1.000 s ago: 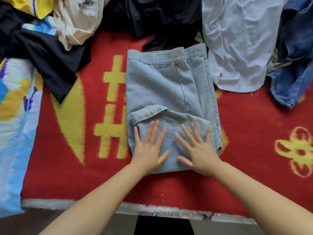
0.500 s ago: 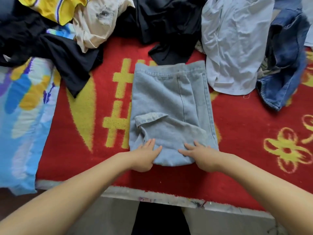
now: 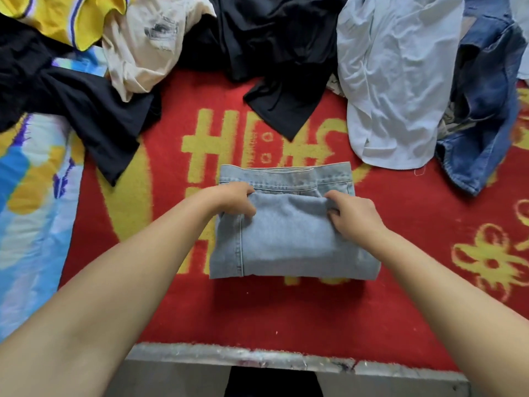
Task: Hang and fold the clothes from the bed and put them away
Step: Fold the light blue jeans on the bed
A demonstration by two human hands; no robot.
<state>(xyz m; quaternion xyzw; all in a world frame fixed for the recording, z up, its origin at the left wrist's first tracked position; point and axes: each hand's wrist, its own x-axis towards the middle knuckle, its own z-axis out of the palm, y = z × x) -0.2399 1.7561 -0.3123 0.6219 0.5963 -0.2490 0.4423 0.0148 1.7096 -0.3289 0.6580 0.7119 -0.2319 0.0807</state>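
A red blanket point(image 3: 315, 316) with yellow patterns covers the bed, its near edge running across the bottom of the view. Along the far side lies a row of loose clothes: a black garment point(image 3: 71, 107) at the left, a yellow shirt point(image 3: 71, 18) in the far left corner, a cream top point(image 3: 143, 53) beside it, another black garment point(image 3: 274, 53) in the middle, a pale blue shirt point(image 3: 398, 81) to its right, and dark blue jeans point(image 3: 486, 110) at the far right. A blue patterned cloth point(image 3: 31, 210) lies down the left edge.

In the middle of the blanket sits the light denim garment point(image 3: 289, 242), folded into a compact rectangle — its near half doubled over the far half, the waistband showing at the far edge.

The left hand point(image 3: 233, 199) grips the folded-over edge at the left with curled fingers; the right hand point(image 3: 353, 214) grips the same edge at the right — both clasp the denim.
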